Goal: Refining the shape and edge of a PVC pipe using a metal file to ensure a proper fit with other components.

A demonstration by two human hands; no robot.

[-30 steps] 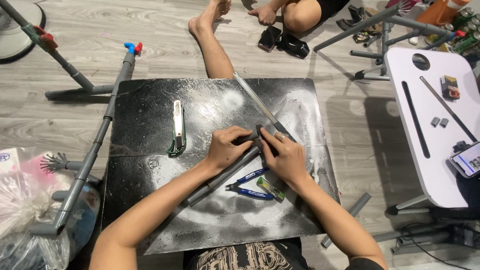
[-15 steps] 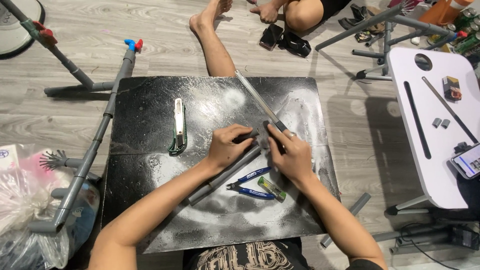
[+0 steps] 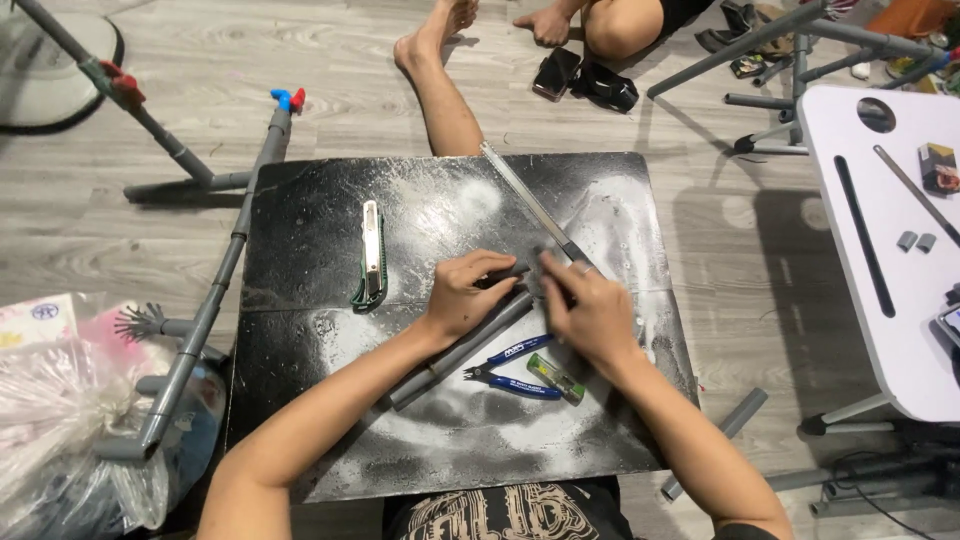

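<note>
Grey plastic pipe [image 3: 470,343], judged stiff and light, is being pinned on the dusty black board [image 3: 300,300] by left hand [image 3: 462,295], fingers closed; right hand [image 3: 590,312] is gripping its upper end beside blue pliers [image 3: 512,367].

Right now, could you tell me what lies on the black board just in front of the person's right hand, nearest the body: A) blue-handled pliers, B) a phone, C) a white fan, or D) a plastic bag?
A: the blue-handled pliers lie on the black board just below the right hand, beside the grey pipe.
</note>
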